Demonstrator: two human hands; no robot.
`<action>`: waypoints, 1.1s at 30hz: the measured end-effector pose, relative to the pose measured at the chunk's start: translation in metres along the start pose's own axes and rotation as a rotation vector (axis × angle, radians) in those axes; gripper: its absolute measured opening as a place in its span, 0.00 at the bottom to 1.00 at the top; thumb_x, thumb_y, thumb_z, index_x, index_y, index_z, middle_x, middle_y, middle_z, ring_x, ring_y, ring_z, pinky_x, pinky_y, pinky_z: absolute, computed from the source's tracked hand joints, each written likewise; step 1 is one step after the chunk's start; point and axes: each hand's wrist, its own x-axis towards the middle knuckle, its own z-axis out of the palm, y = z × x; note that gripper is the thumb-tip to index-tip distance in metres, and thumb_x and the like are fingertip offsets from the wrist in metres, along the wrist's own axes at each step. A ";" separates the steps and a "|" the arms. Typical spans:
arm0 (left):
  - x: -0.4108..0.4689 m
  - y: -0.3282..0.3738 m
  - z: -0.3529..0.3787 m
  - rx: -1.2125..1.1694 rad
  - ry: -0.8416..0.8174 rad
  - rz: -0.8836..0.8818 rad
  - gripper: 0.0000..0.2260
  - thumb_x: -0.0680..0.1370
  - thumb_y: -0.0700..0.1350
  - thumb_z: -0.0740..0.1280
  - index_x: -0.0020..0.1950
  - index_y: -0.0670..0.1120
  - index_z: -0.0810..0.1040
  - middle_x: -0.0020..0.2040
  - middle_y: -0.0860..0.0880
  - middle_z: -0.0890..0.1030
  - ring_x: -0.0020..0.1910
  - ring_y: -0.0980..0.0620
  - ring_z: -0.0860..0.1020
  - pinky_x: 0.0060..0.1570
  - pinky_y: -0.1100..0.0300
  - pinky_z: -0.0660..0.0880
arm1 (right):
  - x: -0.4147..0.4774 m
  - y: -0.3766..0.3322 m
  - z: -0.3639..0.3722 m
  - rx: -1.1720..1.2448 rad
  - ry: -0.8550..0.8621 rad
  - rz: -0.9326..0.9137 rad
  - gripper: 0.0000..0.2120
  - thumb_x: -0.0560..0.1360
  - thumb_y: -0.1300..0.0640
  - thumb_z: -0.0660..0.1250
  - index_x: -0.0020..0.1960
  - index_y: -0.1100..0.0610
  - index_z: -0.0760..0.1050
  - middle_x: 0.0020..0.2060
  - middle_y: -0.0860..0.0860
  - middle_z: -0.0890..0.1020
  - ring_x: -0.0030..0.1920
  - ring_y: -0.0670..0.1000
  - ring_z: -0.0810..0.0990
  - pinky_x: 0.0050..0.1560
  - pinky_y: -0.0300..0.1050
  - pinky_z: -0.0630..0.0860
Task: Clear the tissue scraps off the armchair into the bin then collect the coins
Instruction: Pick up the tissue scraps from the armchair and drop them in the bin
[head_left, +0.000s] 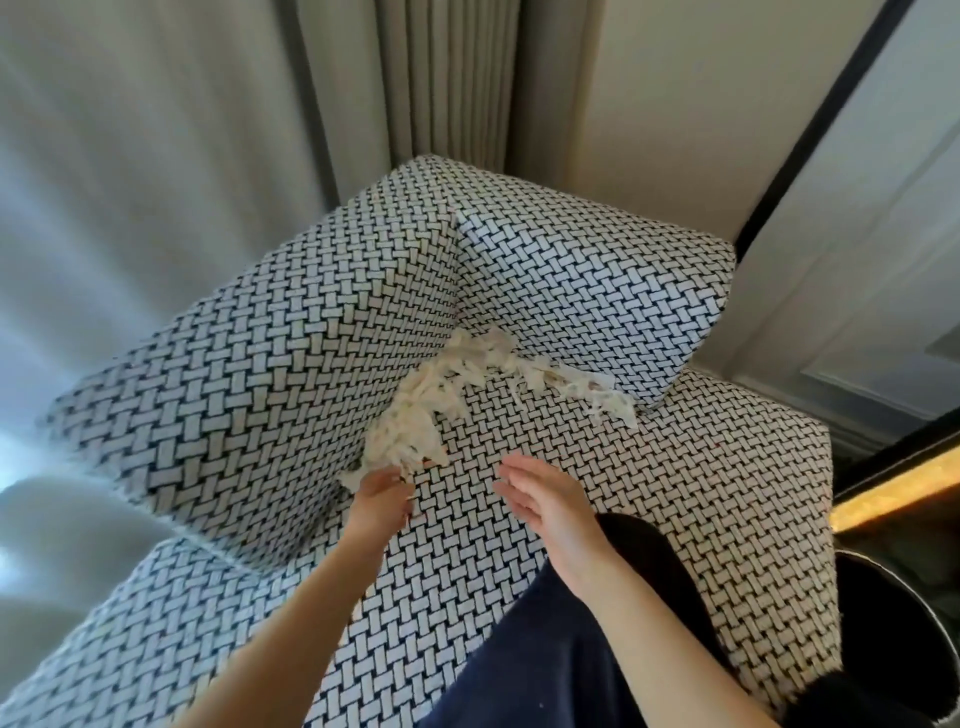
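Observation:
A heap of white tissue scraps lies along the back corner of the armchair seat, which has a black-and-white woven pattern. My left hand reaches into the near end of the heap, its fingers curled into the scraps. My right hand hovers over the seat just right of it, fingers straight and holding nothing. A dark round bin stands at the chair's right side, partly cut off by the frame. No coins are visible.
The armchair's arm rises on the left and its back cushion at the rear. Curtains hang behind. A dark blue garment covers the seat's front. A wall and dark-framed panel stand at right.

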 end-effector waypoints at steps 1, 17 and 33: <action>0.007 -0.007 -0.006 -0.023 0.046 -0.016 0.15 0.77 0.40 0.63 0.64 0.45 0.69 0.54 0.45 0.75 0.42 0.50 0.74 0.36 0.60 0.72 | 0.002 0.004 0.002 -0.011 -0.010 0.012 0.09 0.78 0.59 0.62 0.57 0.54 0.77 0.53 0.49 0.83 0.54 0.48 0.81 0.62 0.46 0.74; 0.062 0.006 0.004 -0.223 -0.004 -0.137 0.25 0.75 0.41 0.68 0.69 0.49 0.65 0.56 0.45 0.77 0.42 0.50 0.79 0.35 0.61 0.75 | 0.013 0.033 -0.010 0.620 -0.040 0.255 0.21 0.71 0.54 0.64 0.63 0.58 0.74 0.57 0.55 0.79 0.58 0.54 0.78 0.64 0.52 0.69; 0.052 0.013 0.032 -0.188 -0.021 -0.036 0.08 0.76 0.42 0.67 0.54 0.47 0.75 0.37 0.48 0.75 0.33 0.53 0.70 0.36 0.59 0.70 | 0.016 0.036 -0.013 0.615 -0.049 0.286 0.16 0.78 0.55 0.61 0.65 0.56 0.74 0.61 0.55 0.78 0.62 0.56 0.76 0.66 0.54 0.69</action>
